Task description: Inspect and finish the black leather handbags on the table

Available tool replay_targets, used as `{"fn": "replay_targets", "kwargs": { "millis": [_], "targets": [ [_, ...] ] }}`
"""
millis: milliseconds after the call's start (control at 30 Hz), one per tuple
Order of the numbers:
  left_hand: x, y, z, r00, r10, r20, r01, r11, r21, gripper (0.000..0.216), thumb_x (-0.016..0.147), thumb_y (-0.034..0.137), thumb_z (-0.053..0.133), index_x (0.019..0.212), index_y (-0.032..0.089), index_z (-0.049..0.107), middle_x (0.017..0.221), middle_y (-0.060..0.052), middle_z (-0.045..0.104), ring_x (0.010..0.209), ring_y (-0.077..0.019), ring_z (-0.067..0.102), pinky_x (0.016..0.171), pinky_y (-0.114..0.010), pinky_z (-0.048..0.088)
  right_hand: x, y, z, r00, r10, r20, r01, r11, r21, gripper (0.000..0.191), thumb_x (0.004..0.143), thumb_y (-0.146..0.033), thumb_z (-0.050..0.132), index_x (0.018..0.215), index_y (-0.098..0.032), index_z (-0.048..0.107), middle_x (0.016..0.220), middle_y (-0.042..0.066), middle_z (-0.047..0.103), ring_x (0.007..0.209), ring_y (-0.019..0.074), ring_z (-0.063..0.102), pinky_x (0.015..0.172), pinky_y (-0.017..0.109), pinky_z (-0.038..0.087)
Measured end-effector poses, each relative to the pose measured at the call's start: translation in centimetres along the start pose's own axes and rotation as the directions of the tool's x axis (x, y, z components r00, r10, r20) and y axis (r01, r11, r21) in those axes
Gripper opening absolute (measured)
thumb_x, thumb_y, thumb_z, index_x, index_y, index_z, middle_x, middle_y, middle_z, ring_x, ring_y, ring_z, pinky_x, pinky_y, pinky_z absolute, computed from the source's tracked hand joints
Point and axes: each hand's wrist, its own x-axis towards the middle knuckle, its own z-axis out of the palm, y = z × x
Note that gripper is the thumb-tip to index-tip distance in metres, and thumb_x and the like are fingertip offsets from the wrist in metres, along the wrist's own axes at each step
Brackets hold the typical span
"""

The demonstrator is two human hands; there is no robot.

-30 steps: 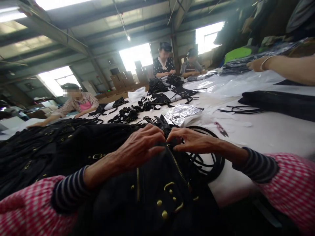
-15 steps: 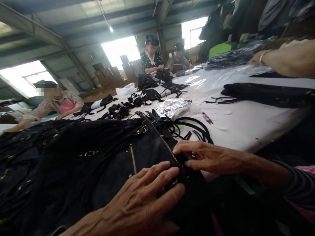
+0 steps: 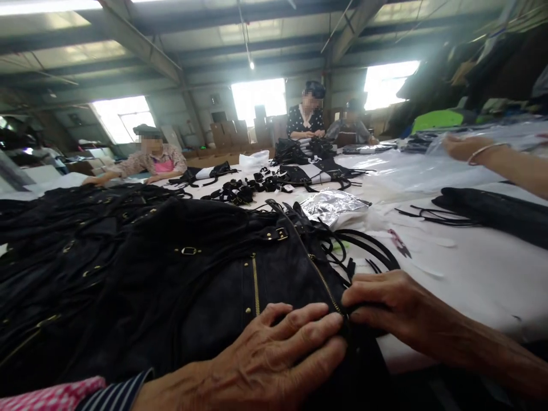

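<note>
A black bag (image 3: pixel 218 291) with gold-toned zips, studs and buckles lies before me on a heap of similar black pieces. My left hand (image 3: pixel 274 348) rests flat on it, fingers stretched out, the tips close to the lower end of a slanting zip (image 3: pixel 324 282). On the other side of that zip, my right hand (image 3: pixel 385 299) pinches the bag's edge between thumb and curled fingers. Exactly what lies under those fingertips is hidden. Thin black straps (image 3: pixel 370 242) loop out from the bag's far edge, just beyond my right hand.
Pink-handled snips (image 3: pixel 399 242) lie on the white table (image 3: pixel 466 285). Crinkled clear plastic (image 3: pixel 334 205) and small black pieces (image 3: pixel 240 189) lie farther back. A co-worker's hand (image 3: pixel 464 148) holds plastic film at right, near a folded black piece (image 3: pixel 492 214). Several other people work around the table.
The view has levelled and swung left, so everything sits farther right and lower. My left fingers lie closer together beside the zip. My right hand keeps its pinch.
</note>
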Motion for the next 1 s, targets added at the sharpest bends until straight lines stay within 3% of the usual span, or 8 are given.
{"fn": "replay_targets", "kwargs": {
  "millis": [100,233,467,633,800,1000],
  "targets": [
    [0.4,-0.2,0.4,1.000,0.023,0.007,-0.023,1.000,0.001,0.047,0.105,0.031,0.045,0.151,0.019,0.047,0.158,-0.004,0.047,0.145,-0.0205,0.046,0.108,-0.029,0.051,1.7,0.1,0.1,0.998,-0.019,-0.057,0.018,1.000,-0.019,0.013,0.096,-0.021,0.062,0.088,-0.022,0.073,0.078,-0.001,0.068,0.070,0.0120,0.062,0.066,0.024,0.042],
    [0.3,-0.5,0.6,1.000,0.002,-0.019,-0.002,1.000,-0.010,0.047,0.106,0.031,0.042,0.150,0.020,0.048,0.156,-0.004,0.050,0.145,-0.0203,0.047,0.107,-0.030,0.052,2.5,0.2,0.0,0.995,-0.003,-0.098,0.001,1.000,-0.020,0.017,0.096,-0.025,0.060,0.087,-0.021,0.073,0.077,0.000,0.070,0.070,0.0138,0.062,0.066,0.025,0.043],
    [1.3,-0.4,-0.3,0.997,0.068,-0.040,-0.068,0.998,0.003,0.047,0.105,0.042,0.044,0.145,0.018,0.052,0.148,-0.007,0.060,0.134,-0.0238,0.056,0.103,-0.034,0.052,-0.2,-0.7,-0.2,0.997,0.063,0.041,-0.059,0.994,-0.089,0.017,0.100,-0.026,0.055,0.099,-0.025,0.072,0.086,0.002,0.074,0.079,0.0165,0.067,0.071,0.026,0.045],
    [2.5,-0.3,2.9,0.966,0.201,-0.164,-0.176,0.972,0.155,0.047,0.104,0.045,0.046,0.136,0.013,0.058,0.143,-0.014,0.061,0.129,-0.0250,0.056,0.094,-0.034,0.052,-1.2,-1.5,0.2,1.000,-0.001,0.026,0.006,0.980,-0.201,0.013,0.098,-0.021,0.056,0.092,-0.023,0.068,0.077,0.002,0.069,0.069,0.0160,0.064,0.063,0.027,0.041],
    [1.8,0.0,6.0,0.931,0.167,-0.325,-0.079,0.960,0.268,0.031,0.103,0.028,0.052,0.132,0.023,0.064,0.147,-0.001,0.060,0.138,-0.0196,0.048,0.109,-0.033,0.046,0.0,-1.1,0.7,0.995,-0.099,-0.031,0.088,0.961,-0.261,0.017,0.097,-0.016,0.053,0.089,-0.020,0.067,0.071,0.001,0.064,0.063,0.0142,0.061,0.060,0.027,0.038],
    [1.6,-0.3,6.0,0.933,0.151,-0.326,-0.083,0.973,0.213,0.034,0.105,0.035,0.049,0.130,0.019,0.064,0.144,-0.004,0.062,0.137,-0.0232,0.049,0.113,-0.036,0.042,1.4,0.3,1.1,0.993,-0.044,-0.106,0.026,0.985,-0.171,0.019,0.099,-0.021,0.052,0.099,-0.018,0.071,0.082,0.003,0.070,0.071,0.0140,0.065,0.067,0.026,0.042]
  ]
}}
